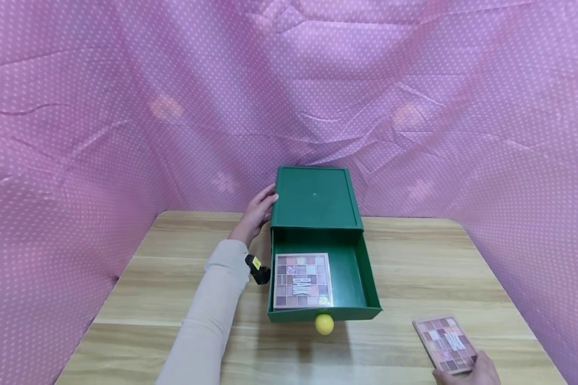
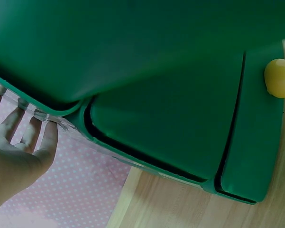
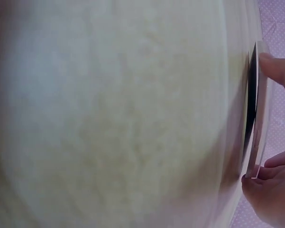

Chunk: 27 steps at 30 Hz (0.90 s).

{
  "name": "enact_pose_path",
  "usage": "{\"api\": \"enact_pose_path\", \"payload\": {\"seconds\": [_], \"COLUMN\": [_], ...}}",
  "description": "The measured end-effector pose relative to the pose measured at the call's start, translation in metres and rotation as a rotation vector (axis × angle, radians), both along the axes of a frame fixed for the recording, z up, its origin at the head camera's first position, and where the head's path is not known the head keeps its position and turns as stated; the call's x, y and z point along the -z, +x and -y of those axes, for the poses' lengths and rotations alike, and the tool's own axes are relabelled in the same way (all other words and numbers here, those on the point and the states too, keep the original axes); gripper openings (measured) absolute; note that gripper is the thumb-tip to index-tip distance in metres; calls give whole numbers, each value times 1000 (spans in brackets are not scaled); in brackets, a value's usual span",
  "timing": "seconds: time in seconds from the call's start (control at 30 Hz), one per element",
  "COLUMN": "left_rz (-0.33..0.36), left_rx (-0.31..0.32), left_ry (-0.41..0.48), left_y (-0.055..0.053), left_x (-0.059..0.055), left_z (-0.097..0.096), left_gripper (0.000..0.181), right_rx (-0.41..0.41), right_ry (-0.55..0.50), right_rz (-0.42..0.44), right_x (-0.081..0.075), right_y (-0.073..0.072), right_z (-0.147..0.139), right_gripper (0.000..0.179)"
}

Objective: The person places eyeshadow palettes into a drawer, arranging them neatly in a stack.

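Note:
A green drawer box [image 1: 314, 197] stands near the back of the table, its drawer [image 1: 373, 289] pulled out toward me. Inside the drawer, against its left wall, lies an eyeshadow palette [image 1: 302, 282]. My left hand [image 1: 255, 216] rests on the left side of the box, fingers [image 2: 10, 124] spread along its wall in the left wrist view. At the front right, my right hand [image 1: 477, 371] grips a second eyeshadow palette [image 1: 445, 342] by its near edge. The right wrist view shows this palette edge-on, between thumb and fingers [image 3: 270, 187].
A round yellow knob [image 1: 324, 324] sits on the drawer's front. The wooden table [image 1: 173, 267] has rounded back corners. Pink dotted cloth [image 1: 231, 107] hangs behind it and along both sides. A black wrist camera [image 1: 257, 270] is strapped on the left sleeve, beside the drawer.

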<state>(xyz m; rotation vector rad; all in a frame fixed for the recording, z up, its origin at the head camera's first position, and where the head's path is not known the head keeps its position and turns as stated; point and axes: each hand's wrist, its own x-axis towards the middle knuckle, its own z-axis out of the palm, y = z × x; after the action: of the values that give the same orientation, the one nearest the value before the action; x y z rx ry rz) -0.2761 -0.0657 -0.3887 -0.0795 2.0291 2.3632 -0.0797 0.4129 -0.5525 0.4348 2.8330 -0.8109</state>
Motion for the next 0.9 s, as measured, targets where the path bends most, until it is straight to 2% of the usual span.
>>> {"api": "enact_pose_path", "payload": {"seconds": [0.2,0.4,0.5,0.67,0.8,0.9], "left_rz": [6,12,12,11,9,3], "left_rx": [-5,-5,-2,2,4,5], "left_ry": [1,-4,-5,-6,-1,-2], "left_y": [0,-2,-2,-2,-3,-3], "left_x": [-1,-1,-1,-1,0,0], "left_z": [1,1,1,1,1,2], "left_gripper": [46,46,46,46,46,47], "right_rx": [-25,-59,-66,-58,-80,-111], "right_ry": [12,-75,-132,-169,-173,-157], "right_rz": [-89,-6,8,15,-16,-73], "right_x": [-15,-25,-32,-46,-59,-73], "right_y": [1,-2,-3,-5,-10,-13], "right_z": [8,8,8,8,6,7], "right_gripper": [88,107,108,115,116,114]}}
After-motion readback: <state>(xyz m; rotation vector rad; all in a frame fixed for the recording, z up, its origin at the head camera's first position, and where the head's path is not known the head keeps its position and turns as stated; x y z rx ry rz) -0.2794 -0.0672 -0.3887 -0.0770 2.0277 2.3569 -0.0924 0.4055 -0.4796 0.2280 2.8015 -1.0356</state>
